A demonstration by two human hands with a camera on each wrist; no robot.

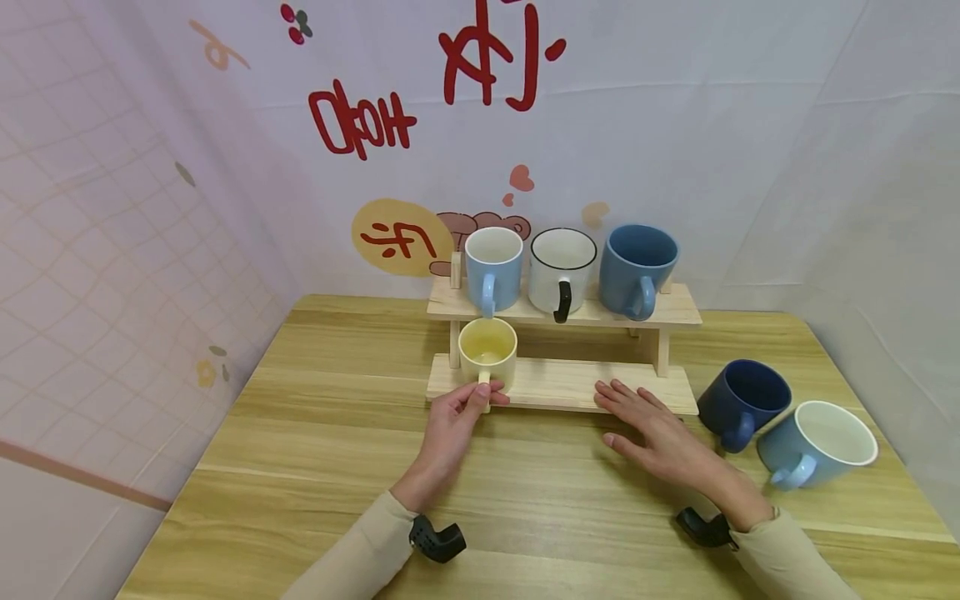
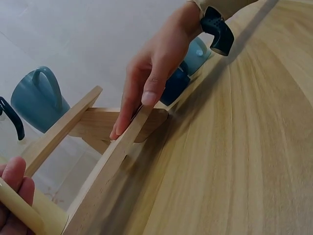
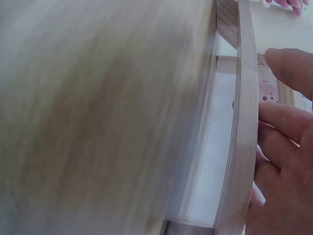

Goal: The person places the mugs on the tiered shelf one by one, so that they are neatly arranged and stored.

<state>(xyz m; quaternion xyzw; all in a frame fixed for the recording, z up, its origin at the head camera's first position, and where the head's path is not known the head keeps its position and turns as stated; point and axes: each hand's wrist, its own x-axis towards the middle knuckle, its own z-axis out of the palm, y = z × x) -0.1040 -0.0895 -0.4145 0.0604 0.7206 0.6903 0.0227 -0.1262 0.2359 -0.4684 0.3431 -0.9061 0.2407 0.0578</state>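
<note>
A pale yellow mug [image 1: 475, 372] stands at the left end of the lower shelf of a two-tier wooden rack [image 1: 562, 385]. My left hand [image 1: 447, 427] pinches its handle, which points toward me. In the left wrist view, the fingers and the yellow handle [image 2: 17, 204] show at the lower left corner. My right hand [image 1: 663, 437] has its fingers extended, with the fingertips on the right part of the lower shelf. In the right wrist view, the fingers [image 3: 283, 120] lie beside the shelf board's edge.
On the upper shelf stand a light blue mug [image 1: 506, 282], a white mug [image 1: 546, 283] with black rim and handle, and a blue mug [image 1: 622, 279]. A navy mug [image 1: 723, 402] and another light blue mug [image 1: 787, 442] sit on the table [image 1: 315, 467] at the right.
</note>
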